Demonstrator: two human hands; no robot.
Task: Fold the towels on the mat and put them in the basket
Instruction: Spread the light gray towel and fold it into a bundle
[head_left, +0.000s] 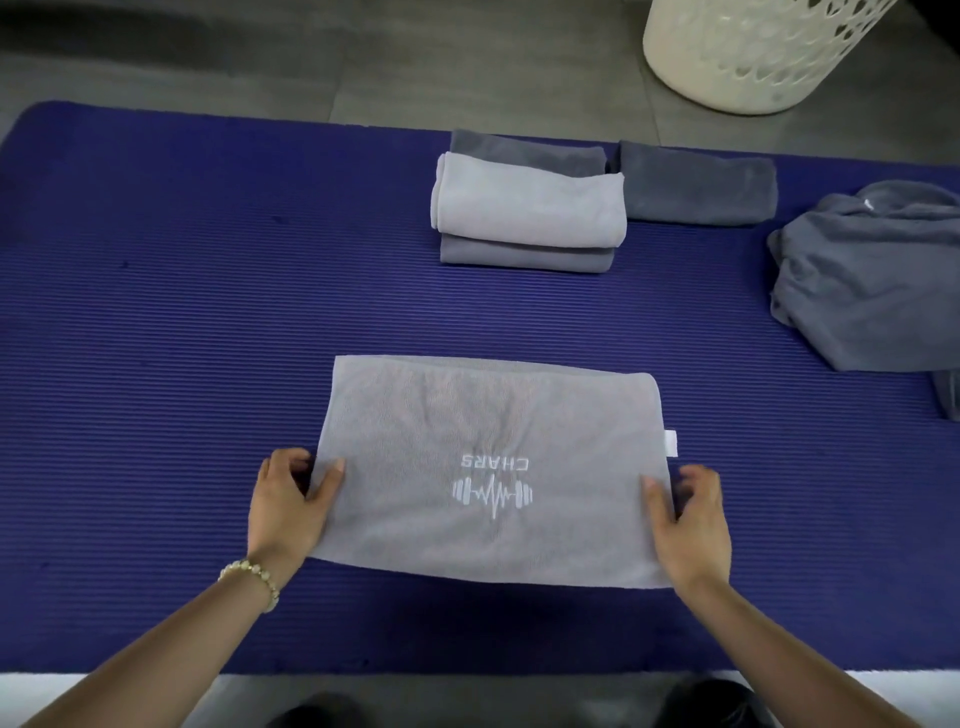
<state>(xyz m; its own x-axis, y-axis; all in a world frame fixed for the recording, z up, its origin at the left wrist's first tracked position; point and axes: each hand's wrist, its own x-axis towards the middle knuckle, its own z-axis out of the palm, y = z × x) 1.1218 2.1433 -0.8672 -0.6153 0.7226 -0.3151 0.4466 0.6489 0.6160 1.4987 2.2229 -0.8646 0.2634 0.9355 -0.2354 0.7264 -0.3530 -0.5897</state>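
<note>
Grey stack (527, 208) and heap (872, 280) beyond towel (467, 415)

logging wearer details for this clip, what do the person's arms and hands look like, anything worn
No gloves, and no sleeves in view on either arm. The left hand has a bracelet of pale cream and gold beads at its wrist; the right hand and wrist wear nothing visible.

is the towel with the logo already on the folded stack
No, the logo towel lies flat on the mat, well apart from the folded stack.
</note>
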